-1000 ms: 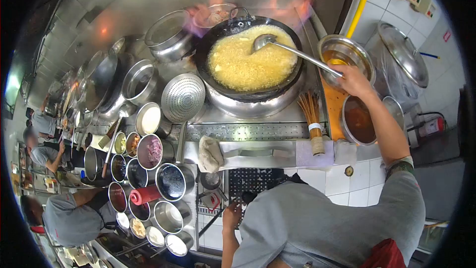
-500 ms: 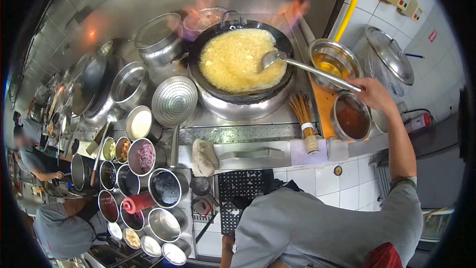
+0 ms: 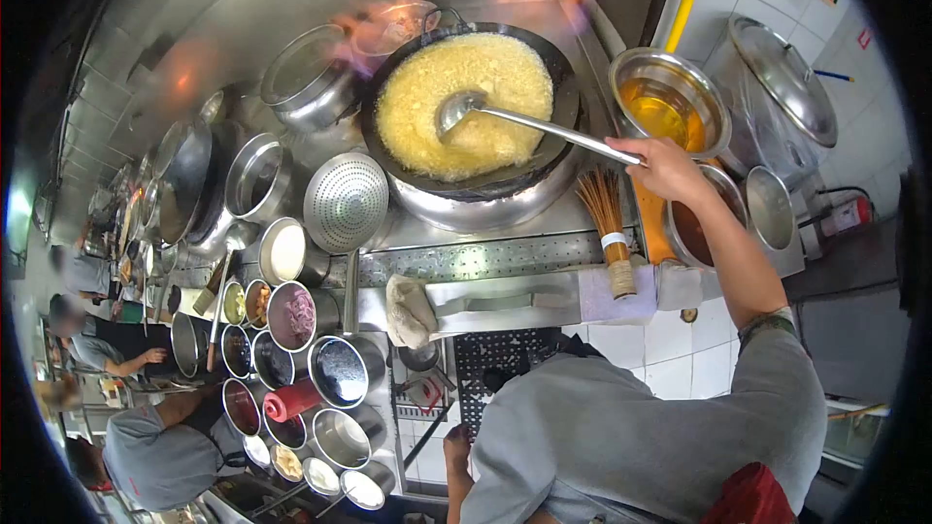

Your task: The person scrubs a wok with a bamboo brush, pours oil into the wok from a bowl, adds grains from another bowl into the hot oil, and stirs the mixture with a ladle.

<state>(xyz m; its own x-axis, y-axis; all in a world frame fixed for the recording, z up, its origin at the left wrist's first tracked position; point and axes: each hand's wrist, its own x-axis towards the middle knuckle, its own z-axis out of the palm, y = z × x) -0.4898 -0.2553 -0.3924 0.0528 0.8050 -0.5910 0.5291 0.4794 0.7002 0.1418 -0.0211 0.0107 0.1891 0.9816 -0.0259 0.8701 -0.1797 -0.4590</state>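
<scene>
My right hand [image 3: 668, 171] is closed round the end of a long-handled ladle [image 3: 544, 126]. The ladle's bowl sits in bubbling yellow oil [image 3: 515, 68], which holds pale bits, inside a large black wok [image 3: 571, 102]. The wok rests on a round metal burner ring [image 3: 485, 209] with flames behind it. Low beside my body, my left hand [image 3: 457, 448] hangs away from the counter, and its fingers are too small and partly hidden to read. Closest to my right hand stand a steel bowl of amber oil [image 3: 670, 116] and a pot of brown liquid [image 3: 691, 233].
Left of the wok lies a perforated strainer [image 3: 346, 202]. Several steel pots of ingredients, one with sliced onion [image 3: 299, 315], crowd the left counter around a red bottle [image 3: 291, 399]. A bamboo brush [image 3: 612, 243] and a cloth [image 3: 410, 312] lie at the front edge. Co-workers [image 3: 160, 456] stand at far left.
My right hand has moved left, carrying the ladle's bowl from the right side of the wok to its middle. The view has shifted slightly, and more of my left hand shows.
</scene>
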